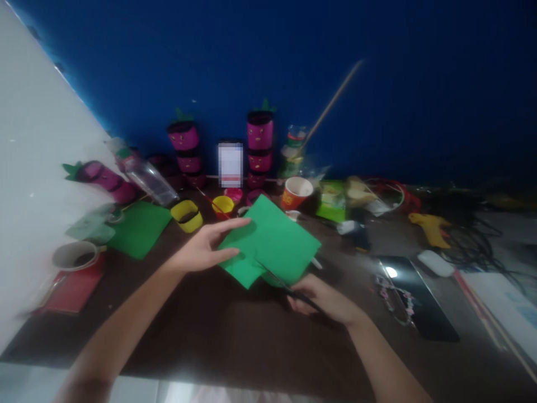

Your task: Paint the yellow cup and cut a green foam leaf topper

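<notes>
A green craft sheet (277,235) is held above the dark table, its left part gripped by my left hand (210,243) with the thumb on top and the other fingers partly hidden. In my right hand (321,296) are scissors (289,288), whose blades reach into the sheet's lower edge along a cut. A second green sheet (140,226) lies on the table to the left. Just past my left hand stand a yellow ring (187,217) and a small yellow paint pot (222,206) with a brush across it.
Purple segmented figures (260,140) with green tops stand by the blue wall, near a phone (230,164). An orange paper cup (297,193) sits behind the sheet. Rightward are a yellow glue gun (432,229), cables and a black tablet (419,299). A clear bottle (151,182) leans at left.
</notes>
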Motion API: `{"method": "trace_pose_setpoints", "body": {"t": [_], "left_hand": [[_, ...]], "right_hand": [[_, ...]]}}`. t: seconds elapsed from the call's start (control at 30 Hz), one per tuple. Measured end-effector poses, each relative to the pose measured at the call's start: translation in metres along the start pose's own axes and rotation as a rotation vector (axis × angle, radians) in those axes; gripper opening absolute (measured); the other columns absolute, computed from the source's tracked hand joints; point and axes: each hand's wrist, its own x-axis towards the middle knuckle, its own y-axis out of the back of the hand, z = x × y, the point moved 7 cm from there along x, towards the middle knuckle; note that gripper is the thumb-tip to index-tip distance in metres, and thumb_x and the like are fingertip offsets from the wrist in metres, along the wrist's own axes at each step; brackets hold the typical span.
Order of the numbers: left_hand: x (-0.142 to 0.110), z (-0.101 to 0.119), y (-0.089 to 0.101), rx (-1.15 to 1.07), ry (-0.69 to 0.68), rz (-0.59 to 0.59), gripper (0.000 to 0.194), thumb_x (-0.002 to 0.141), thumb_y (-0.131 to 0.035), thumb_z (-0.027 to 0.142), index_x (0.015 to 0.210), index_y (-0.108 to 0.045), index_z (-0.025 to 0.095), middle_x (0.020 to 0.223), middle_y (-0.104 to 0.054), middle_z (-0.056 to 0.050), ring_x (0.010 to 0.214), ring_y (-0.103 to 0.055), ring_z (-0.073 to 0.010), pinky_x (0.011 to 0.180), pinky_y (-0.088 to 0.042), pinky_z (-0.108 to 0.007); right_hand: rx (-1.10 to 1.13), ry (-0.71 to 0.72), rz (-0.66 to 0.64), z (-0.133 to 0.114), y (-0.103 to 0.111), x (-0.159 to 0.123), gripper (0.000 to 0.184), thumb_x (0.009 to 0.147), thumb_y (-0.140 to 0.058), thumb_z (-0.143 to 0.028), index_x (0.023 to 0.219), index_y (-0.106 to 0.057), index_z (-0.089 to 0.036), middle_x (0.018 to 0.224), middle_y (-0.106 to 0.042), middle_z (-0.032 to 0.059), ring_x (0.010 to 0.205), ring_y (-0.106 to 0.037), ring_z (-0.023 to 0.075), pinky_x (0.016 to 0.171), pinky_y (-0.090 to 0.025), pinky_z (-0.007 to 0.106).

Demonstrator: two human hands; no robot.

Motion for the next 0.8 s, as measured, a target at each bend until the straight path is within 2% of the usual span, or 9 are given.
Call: {"method": "trace_pose_setpoints", "body": {"t": [0.17,0.37,0.5,0.8], "left_hand": [[0.0007,-0.0016,-0.0006,-0.021,0.007,-0.017,0.057,0.078,-0.067,0.018,0.132,-0.049,0.024,0.136,-0.052,-0.008,0.122,-0.051,-0.025,0.099,-0.045,-0.035],[0.0003,-0.0016,-0.0015,-0.052,0.013,-0.035,0.057,0.078,-0.067,0.017,0.132,-0.049,0.024,0.136,-0.052,-0.008,0.12,-0.053,-0.0245,0.096,-0.048,-0.033],[0.0003,-0.0013,-0.002,-0.06,0.022,-0.045,0.057,0.078,-0.067,0.016,0.132,-0.049,0.024,0.135,-0.053,-0.009,0.119,-0.054,-0.0243,0.095,-0.049,-0.033],[0.0011,-0.0038,-0.0016,-0.089,0.032,-0.052,0.058,0.077,-0.068,0.017,0.131,-0.05,0.024,0.133,-0.055,-0.009,0.117,-0.056,-0.0249,0.092,-0.051,-0.034]], "right_hand": [[0.014,-0.022,-0.024,0.0045,-0.0001,0.0006,0.028,0.072,-0.065,-0.038,0.062,-0.059,-0.013,0.053,-0.047,-0.0026,0.052,-0.041,0.0075,0.047,-0.03,0.019],[-0.002,-0.032,-0.023,0.0044,-0.0006,0.0002,0.029,0.072,-0.065,-0.038,0.06,-0.056,-0.013,0.053,-0.045,-0.0031,0.051,-0.038,0.0068,0.047,-0.028,0.019],[-0.017,-0.04,-0.006,0.0047,-0.001,-0.0007,0.024,0.07,-0.065,-0.031,0.059,-0.053,-0.013,0.054,-0.044,-0.004,0.051,-0.036,0.0062,0.048,-0.027,0.019],[-0.092,-0.027,0.003,-0.0005,-0.0007,-0.001,0.027,0.068,-0.064,-0.036,0.057,-0.052,-0.014,0.053,-0.043,-0.0044,0.052,-0.036,0.0067,0.048,-0.025,0.02]]}}
